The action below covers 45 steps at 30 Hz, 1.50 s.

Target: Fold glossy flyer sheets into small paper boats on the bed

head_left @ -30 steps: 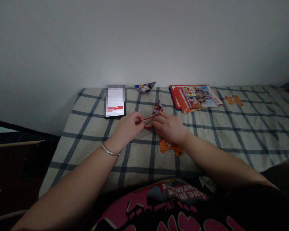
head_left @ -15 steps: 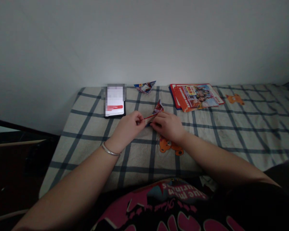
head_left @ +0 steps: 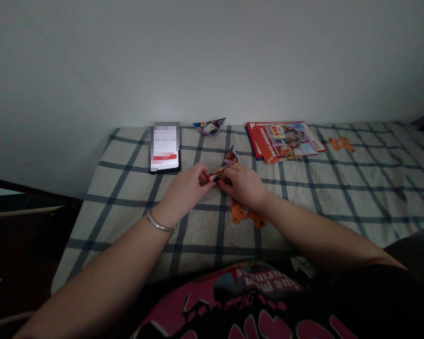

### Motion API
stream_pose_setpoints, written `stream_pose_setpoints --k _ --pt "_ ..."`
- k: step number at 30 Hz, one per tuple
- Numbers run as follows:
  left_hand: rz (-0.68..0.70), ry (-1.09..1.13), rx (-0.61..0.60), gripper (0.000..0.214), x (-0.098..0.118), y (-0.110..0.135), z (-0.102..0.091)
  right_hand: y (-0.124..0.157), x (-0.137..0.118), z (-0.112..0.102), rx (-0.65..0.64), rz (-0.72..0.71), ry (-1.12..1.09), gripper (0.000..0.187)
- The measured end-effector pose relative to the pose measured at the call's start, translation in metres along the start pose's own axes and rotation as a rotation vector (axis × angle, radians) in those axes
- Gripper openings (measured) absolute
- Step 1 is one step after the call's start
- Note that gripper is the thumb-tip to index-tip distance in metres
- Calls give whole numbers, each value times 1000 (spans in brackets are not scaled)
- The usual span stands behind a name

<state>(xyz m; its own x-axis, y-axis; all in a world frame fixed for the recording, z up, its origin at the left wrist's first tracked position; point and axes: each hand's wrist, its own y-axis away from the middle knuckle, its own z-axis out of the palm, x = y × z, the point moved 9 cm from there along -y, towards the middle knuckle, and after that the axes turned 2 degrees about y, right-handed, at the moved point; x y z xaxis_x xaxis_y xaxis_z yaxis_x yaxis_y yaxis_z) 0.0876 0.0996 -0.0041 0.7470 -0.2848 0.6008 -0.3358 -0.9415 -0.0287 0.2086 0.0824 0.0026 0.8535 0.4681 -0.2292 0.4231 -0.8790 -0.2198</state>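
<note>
A small folded piece of glossy printed paper [head_left: 227, 163], red and multicoloured, sits between my two hands on the checked bed sheet [head_left: 304, 197]. My left hand [head_left: 185, 188] pinches its near left end with thumb and fingers closed. My right hand [head_left: 243, 184] presses and pinches the paper's right side, fingers curled over it. One pointed flap of the paper sticks up beyond my fingers. A silver bangle [head_left: 158, 222] is on my left wrist.
A lit phone [head_left: 165, 148] lies face up beyond my left hand. A folded paper boat [head_left: 209, 127] rests near the wall. A stack of red flyers [head_left: 283, 140] lies at the back right. The white wall runs along the bed's far edge; the bed drops off at left.
My hands have drawn closer together on the folded paper, flattening it lower against the sheet. The view has shifted slightly to the right and up.
</note>
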Motion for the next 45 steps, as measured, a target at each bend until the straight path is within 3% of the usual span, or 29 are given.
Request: stream_pose_setpoints --k 13,17,20,23,33,45 --pt "-10 -325 28 14 14 0 3 -1 1 1 -9 -5 -24 10" --pt "12 -372 44 13 17 1 5 3 -2 -4 50 -88 -37 9" --pt "16 -367 38 13 18 1 6 10 -12 -6 76 -257 -69 19" --pt "11 -318 24 13 15 -1 5 15 -12 -6 89 -336 -77 24" --pt "-13 -164 -61 18 8 -3 3 15 -9 -9 77 -312 -19 23" --pt "8 -177 -39 17 9 -2 2 17 -12 -9 6 -340 84 28"
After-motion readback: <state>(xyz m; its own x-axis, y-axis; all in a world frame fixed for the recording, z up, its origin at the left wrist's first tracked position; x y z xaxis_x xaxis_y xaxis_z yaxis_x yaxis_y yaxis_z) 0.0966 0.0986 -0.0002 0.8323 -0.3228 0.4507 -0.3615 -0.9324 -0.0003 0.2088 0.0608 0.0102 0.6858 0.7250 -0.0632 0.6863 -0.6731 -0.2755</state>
